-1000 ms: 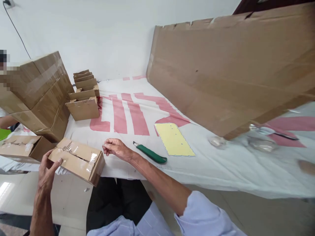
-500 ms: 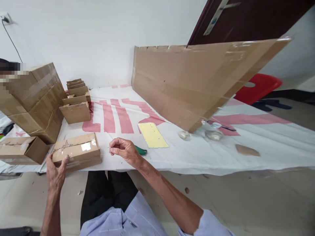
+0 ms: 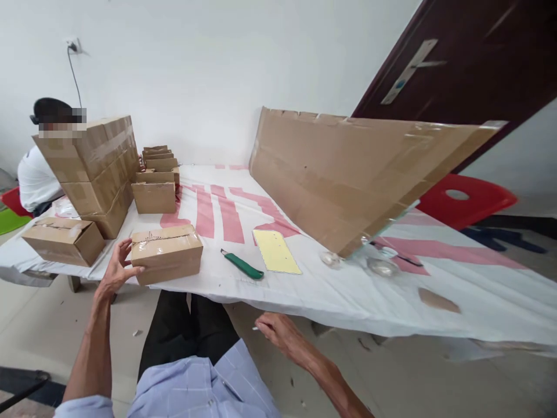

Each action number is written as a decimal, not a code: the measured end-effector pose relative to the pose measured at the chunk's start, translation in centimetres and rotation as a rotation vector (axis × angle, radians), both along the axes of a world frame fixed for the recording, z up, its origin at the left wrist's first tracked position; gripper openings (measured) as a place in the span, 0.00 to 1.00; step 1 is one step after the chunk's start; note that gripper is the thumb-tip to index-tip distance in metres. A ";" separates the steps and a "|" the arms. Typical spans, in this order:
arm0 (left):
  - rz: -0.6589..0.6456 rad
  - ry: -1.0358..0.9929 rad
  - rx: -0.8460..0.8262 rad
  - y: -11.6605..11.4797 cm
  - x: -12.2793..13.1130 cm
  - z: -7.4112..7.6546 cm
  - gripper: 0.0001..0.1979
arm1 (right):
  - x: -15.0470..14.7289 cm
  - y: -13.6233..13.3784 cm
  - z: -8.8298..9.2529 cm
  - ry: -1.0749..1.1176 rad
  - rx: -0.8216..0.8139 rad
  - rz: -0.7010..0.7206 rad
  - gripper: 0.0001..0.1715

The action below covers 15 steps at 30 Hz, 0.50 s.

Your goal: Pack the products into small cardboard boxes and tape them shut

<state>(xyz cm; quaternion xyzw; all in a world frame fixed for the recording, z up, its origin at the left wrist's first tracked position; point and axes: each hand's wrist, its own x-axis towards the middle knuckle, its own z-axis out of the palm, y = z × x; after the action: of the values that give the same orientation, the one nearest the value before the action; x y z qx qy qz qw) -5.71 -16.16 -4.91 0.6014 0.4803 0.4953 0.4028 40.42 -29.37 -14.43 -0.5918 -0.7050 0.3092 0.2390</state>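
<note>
A taped cardboard box (image 3: 167,252) lies near the table's front edge, with a white label and a dark mark along its top. My left hand (image 3: 118,268) grips its left end, the thumb on the front face and the fingers around the far corner. Below the table's front edge, in the air, my right hand (image 3: 278,332) is closed in a pinch, and a small white scrap (image 3: 255,328) sticks out of it. A green utility knife (image 3: 242,265) rests on the cloth to the right of the box, beside a yellow card (image 3: 277,252).
Another box (image 3: 63,239) sits at the left, before stacked cartons (image 3: 98,168). Open small boxes (image 3: 154,197) stand behind. A large cardboard panel (image 3: 339,168) leans at the right, near a tape roll (image 3: 383,267) and red chair (image 3: 470,200). Someone in white (image 3: 39,177) sits beyond the cartons.
My right hand has moved right and down from above the table to below its edge, uncovering the knife. My left hand stays at the box. The camera view has shifted.
</note>
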 end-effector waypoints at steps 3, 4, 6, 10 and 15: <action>-0.033 -0.058 -0.013 0.8 0.1 -0.5 0.51 | -0.2 0.0 0.4 -0.053 0.070 0.020 0.17; -0.038 -0.073 -0.009 1.0 0.2 -0.7 0.51 | -0.8 0.5 1.0 -0.015 0.092 0.026 0.18; -0.038 -0.094 0.006 0.9 0.5 -1.2 0.50 | -2.6 2.2 2.6 0.091 0.150 0.031 0.19; -0.008 -0.085 0.035 -0.6 1.1 -2.1 0.48 | -6.5 6.8 5.7 0.271 0.378 -0.046 0.22; -0.023 -0.037 0.067 -3.7 2.1 -2.8 0.48 | -9.3 10.3 7.0 0.332 0.476 -0.076 0.27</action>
<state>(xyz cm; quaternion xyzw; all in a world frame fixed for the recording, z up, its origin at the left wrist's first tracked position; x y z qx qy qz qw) -3.66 -19.88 -7.73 0.6108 0.4487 0.5176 0.3970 31.11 -19.11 -7.47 -0.4863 -0.6864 0.2184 0.4946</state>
